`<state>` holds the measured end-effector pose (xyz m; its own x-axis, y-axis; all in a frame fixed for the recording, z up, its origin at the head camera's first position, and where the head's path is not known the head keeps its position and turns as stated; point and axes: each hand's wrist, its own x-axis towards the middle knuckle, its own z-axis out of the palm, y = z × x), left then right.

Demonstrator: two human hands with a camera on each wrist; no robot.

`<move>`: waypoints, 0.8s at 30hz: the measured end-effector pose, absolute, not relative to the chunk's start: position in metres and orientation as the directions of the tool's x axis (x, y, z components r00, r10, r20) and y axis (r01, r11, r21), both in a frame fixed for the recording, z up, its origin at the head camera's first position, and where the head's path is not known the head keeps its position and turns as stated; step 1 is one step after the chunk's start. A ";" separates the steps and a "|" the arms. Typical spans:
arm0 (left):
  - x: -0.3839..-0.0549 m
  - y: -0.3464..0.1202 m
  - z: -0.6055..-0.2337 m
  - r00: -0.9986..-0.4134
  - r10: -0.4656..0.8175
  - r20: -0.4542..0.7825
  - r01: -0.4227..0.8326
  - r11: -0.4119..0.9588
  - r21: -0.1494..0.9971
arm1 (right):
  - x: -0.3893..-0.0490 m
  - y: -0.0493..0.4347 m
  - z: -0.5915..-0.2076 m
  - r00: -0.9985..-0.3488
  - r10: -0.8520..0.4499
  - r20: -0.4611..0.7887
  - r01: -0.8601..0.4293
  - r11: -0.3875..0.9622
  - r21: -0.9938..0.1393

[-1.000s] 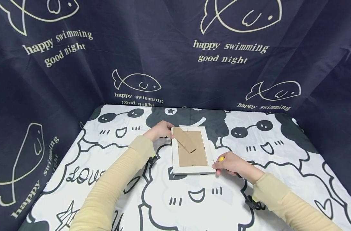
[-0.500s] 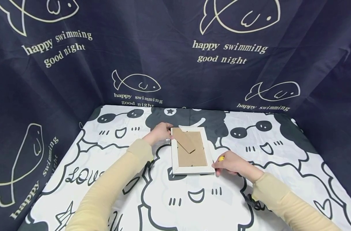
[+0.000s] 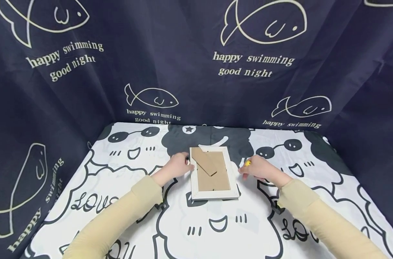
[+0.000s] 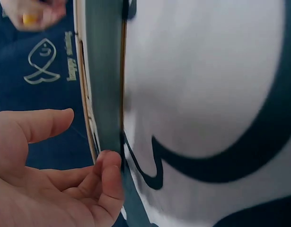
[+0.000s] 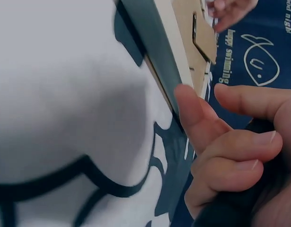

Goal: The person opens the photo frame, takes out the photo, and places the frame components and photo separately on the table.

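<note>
A white picture frame (image 3: 211, 196) lies back side up on the patterned cloth. Its brown backing board (image 3: 220, 180) carries a slanting brown stand leg (image 3: 204, 161). At the frame's left side is my left hand (image 3: 178, 164); in the left wrist view its fingertips touch the frame's outer edge, thumb spread away. My right hand (image 3: 259, 168) is beside the right edge, with index finger and thumb extended close to it; contact is unclear. Its other fingers curl round a dark object (image 5: 225, 208), mostly hidden in the palm. A yellow end (image 3: 247, 163) shows above that hand.
A white cloth with black cartoon drawings (image 3: 215, 237) covers the table. Behind and on both sides hangs a dark blue curtain (image 3: 196, 54) with fish prints. Both forearms, in cream sleeves, reach in from the front.
My right hand has moved from the frame's lower right corner up along its right side. My left hand has slid down the left side. The frame stays in place; the head view tilts up slightly.
</note>
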<state>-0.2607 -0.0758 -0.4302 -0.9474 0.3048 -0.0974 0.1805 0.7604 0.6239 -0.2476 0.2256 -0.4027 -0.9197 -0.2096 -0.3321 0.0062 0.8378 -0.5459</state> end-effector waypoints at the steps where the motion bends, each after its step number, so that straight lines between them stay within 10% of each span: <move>1: -0.256 -0.076 -0.431 -0.945 0.313 -0.092 0.190 0.757 0.625 | -0.251 0.225 -0.401 -0.923 -0.202 -0.326 0.008 0.840 -0.542; 24: -0.186 -0.088 -0.433 -0.901 0.426 -0.083 0.276 0.710 0.648 | -0.338 0.213 -0.407 -0.950 -0.210 -0.230 -0.036 0.807 -0.590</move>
